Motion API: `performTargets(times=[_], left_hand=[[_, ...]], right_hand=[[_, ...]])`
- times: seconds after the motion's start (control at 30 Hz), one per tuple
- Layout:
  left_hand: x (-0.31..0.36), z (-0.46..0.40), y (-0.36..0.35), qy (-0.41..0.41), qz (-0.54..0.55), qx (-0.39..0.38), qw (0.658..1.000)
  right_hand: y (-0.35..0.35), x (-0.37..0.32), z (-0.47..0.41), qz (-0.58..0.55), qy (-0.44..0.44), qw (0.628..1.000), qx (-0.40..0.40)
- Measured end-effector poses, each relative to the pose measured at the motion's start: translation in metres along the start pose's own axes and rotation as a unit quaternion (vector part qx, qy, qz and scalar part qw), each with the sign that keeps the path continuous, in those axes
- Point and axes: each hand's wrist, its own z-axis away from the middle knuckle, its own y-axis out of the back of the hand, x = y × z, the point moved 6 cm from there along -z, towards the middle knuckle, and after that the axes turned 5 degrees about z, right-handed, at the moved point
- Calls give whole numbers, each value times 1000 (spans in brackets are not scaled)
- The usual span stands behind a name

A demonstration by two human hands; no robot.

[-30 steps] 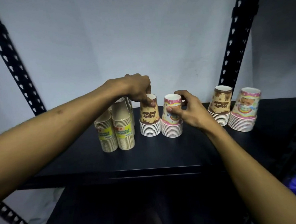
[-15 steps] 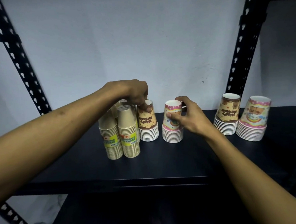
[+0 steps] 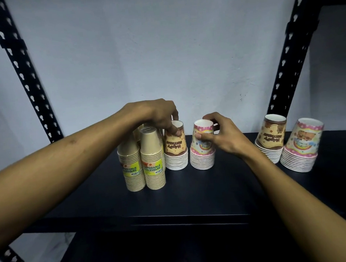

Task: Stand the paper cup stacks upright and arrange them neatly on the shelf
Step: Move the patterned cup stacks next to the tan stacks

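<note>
**Both hands on the two middle cup stacks**

The left hand (image 3: pixel 157 115) pinches the top of a brown cup stack (image 3: pixel 175 148); the right hand (image 3: pixel 222 137) grips a pink cup stack (image 3: pixel 202 147) just beside it. Left of these stand two plain tan stacks (image 3: pixel 142 163), with more hidden behind. Toward the shelf's (image 3: pixel 192 192) right edge stand one more brown stack (image 3: pixel 273 140) and one more pink stack (image 3: pixel 301 146), touching.

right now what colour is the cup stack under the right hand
Pink with a rainbow print, white rims below; head view.
</note>
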Motion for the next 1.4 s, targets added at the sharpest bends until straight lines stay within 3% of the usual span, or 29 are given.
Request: performTargets(times=[1.23,1.33,1.4], left_hand=[[6,7,-3,21,-32,15,999],[15,15,1,6,-47,60,997],[29,24,9,-24,-55,112,992]], right_hand=[[-23,12,18,-13,-26,1000,9],[-24,28,37,16,-36,999,10],[-23,45,51,97,-51,994,-5]])
